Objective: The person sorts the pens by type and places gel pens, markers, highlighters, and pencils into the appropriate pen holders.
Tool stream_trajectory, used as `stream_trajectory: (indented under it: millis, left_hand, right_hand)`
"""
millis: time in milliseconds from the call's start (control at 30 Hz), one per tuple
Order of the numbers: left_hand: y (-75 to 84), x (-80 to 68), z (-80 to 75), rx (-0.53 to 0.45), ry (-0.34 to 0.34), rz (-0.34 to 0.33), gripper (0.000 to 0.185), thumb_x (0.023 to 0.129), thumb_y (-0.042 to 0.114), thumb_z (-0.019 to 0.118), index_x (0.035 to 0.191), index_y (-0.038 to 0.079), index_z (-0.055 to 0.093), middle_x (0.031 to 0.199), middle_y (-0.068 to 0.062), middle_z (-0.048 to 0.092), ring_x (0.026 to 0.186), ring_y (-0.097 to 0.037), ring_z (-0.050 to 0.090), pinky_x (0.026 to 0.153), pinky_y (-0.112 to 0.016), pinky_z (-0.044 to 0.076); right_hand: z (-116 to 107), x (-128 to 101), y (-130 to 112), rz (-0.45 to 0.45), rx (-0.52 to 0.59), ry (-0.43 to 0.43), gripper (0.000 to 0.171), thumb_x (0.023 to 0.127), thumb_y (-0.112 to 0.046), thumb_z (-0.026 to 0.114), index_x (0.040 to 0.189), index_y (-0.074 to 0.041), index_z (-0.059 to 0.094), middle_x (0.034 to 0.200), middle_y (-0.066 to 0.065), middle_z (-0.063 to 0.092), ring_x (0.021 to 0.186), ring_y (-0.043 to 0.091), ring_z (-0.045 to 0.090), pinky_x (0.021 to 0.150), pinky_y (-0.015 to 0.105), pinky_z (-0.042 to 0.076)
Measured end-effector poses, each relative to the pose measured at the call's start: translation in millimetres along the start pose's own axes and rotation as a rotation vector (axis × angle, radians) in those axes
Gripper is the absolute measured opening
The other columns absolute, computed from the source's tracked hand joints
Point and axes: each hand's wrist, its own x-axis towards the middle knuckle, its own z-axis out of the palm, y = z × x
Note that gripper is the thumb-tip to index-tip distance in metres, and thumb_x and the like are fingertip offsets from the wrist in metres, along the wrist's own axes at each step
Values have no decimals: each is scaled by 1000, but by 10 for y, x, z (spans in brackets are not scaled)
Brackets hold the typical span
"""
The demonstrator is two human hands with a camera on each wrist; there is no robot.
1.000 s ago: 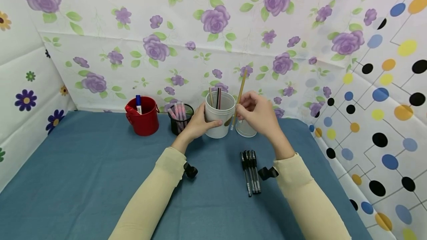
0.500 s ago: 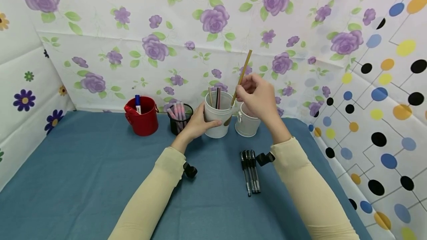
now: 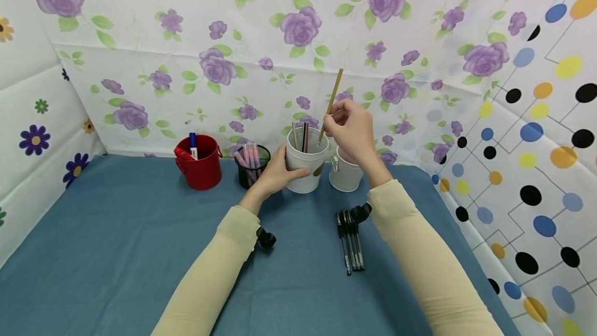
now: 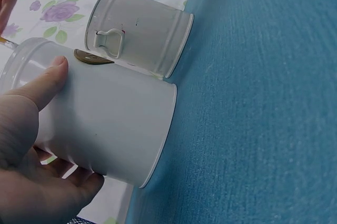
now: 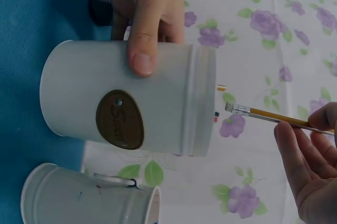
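My left hand (image 3: 277,172) grips a white bucket-shaped pen holder (image 3: 303,180) from its left side, thumb across the front. A brown oval label (image 5: 120,124) marks its wall. Inside it stand a few pencils (image 3: 305,138), dark and light. Above the right part of its mouth, my right hand (image 3: 351,126) pinches a yellow pencil (image 3: 335,87), tilted with the eraser end down. In the right wrist view that eraser (image 5: 229,107) points at the holder's rim, close to it. The left wrist view shows the thumb (image 4: 50,79) and fingers on either side of the holder.
A smaller white bucket (image 3: 344,178) stands just right of the holder. To the left are a black mesh cup (image 3: 244,175) of pink pens and a red bucket (image 3: 202,172) with markers. Several black pens (image 3: 350,242) lie in front on the blue cloth (image 3: 140,253).
My right hand has lifted the yellow pencil from beside the holder and carried it left over the mouth. The left hand and the holder have stayed in place.
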Motion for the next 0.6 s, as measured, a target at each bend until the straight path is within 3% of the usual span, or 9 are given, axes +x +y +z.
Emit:
stream_trajectory:
  millis: [100,300,600]
  left_hand:
    - [132,-59,-9,5,-8,-3,101,96,14,82,170,7,15,165,-22,34,151,-41,38,122,-61,34]
    - [100,-48,-5,-3,-8,6,99,96,15,82,170,8,17,164,-21,36,150,-40,40,121,-60,35]
    - [-183,87,-1,6,6,24,105,93,30,86,171,21,17,164,-12,37,149,-34,42,121,-59,36]
  right_hand:
    - [51,21,55,25,-27,-14,11,100,-10,66,107,-3,69,91,12,76,71,21,74,70,32,64]
    - [158,16,161,87,-28,-51,11,99,-12,67,106,-3,68,91,13,76,73,24,75,68,35,63]
    - [244,15,241,144,-64,-77,9,97,-12,67,104,-6,67,90,11,77,70,21,76,62,29,61]
